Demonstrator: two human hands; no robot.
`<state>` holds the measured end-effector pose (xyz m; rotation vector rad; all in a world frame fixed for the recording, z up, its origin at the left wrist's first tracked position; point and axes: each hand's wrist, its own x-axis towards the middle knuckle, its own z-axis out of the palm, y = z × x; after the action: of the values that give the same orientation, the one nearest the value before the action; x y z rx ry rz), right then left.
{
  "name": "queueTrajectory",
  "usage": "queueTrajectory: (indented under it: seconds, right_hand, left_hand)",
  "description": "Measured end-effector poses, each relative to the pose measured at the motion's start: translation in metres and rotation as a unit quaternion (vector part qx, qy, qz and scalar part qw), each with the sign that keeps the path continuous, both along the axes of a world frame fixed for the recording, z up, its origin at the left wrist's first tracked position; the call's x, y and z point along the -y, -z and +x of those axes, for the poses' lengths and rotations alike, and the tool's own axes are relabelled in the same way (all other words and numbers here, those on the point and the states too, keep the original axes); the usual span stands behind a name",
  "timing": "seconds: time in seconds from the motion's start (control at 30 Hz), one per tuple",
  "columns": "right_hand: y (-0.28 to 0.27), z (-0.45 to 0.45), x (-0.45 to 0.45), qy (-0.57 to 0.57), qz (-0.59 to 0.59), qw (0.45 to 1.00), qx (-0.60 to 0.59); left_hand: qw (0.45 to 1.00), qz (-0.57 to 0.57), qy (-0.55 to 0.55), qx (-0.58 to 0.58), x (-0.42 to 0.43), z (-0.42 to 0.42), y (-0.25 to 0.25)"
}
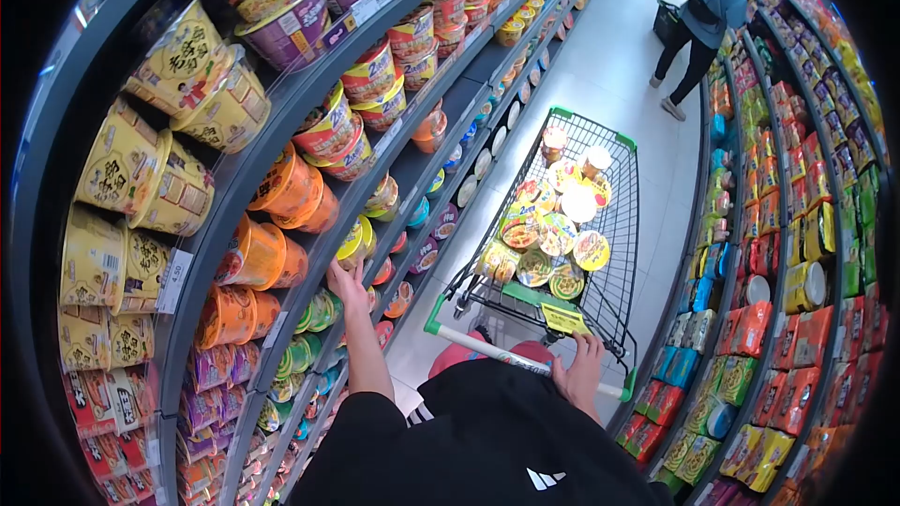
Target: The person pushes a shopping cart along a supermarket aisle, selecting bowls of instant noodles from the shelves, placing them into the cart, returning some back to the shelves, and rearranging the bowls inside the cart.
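Note:
On the left shelf, my left hand (348, 285) has its fingers against the underside of a yellow instant noodle cup (356, 242), closed around its near side; part of the grip is hidden. Orange noodle tubs (251, 250) stand to the left of that hand, and green-lidded cups (321, 310) sit below it. My right hand (577, 373) is wrapped over the pale handle (502, 353) of a shopping cart (614, 262). Inside the cart lie several noodle cups and bowls (555, 234), some with lids facing up.
Tall shelving (178, 337) with stacked noodle tubs runs along my left. Another shelf (741, 337) of bagged noodles lines the right. Farther up the tiled aisle (670, 164), a person (705, 19) stands beside a dark basket (667, 22).

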<state>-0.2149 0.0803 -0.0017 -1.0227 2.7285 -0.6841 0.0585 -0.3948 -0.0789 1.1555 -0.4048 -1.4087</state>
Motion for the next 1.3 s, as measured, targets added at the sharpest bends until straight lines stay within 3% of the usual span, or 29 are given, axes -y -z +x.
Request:
queueTrajectory:
  seconds: [0.1, 0.23, 0.3, 0.43, 0.63, 1.0, 1.3]
  right_hand:
    - [0.001, -0.011, 0.004, 0.013, -0.007, 1.0, 0.006]
    - [-0.001, -0.025, 0.005, 0.024, -0.009, 1.0, -0.013]
    - [-0.001, -0.033, 0.006, 0.023, -0.013, 0.999, -0.027]
    - [0.003, -0.053, 0.004, 0.015, -0.013, 0.999, -0.043]
    - [0.001, -0.069, 0.008, 0.023, -0.015, 0.998, -0.047]
    - [-0.006, -0.074, 0.012, 0.031, -0.008, 0.999, -0.024]
    - [-0.007, -0.067, 0.017, 0.037, -0.005, 0.999, -0.014]
  left_hand:
    - [0.997, 0.026, 0.005, 0.074, 0.017, 0.0, 0.017]
    - [0.994, 0.107, 0.001, 0.016, 0.048, 0.026, 0.057]
    - [0.991, 0.116, -0.017, 0.056, 0.056, 0.032, 0.074]
    - [0.994, 0.093, -0.02, 0.05, 0.061, 0.038, 0.078]
    - [0.976, 0.122, -0.056, 0.171, 0.056, 0.019, 0.063]
    - [0.982, 0.123, 0.068, 0.129, 0.076, 0.046, 0.091]
    - [0.979, 0.133, 0.096, 0.12, 0.086, 0.046, 0.099]
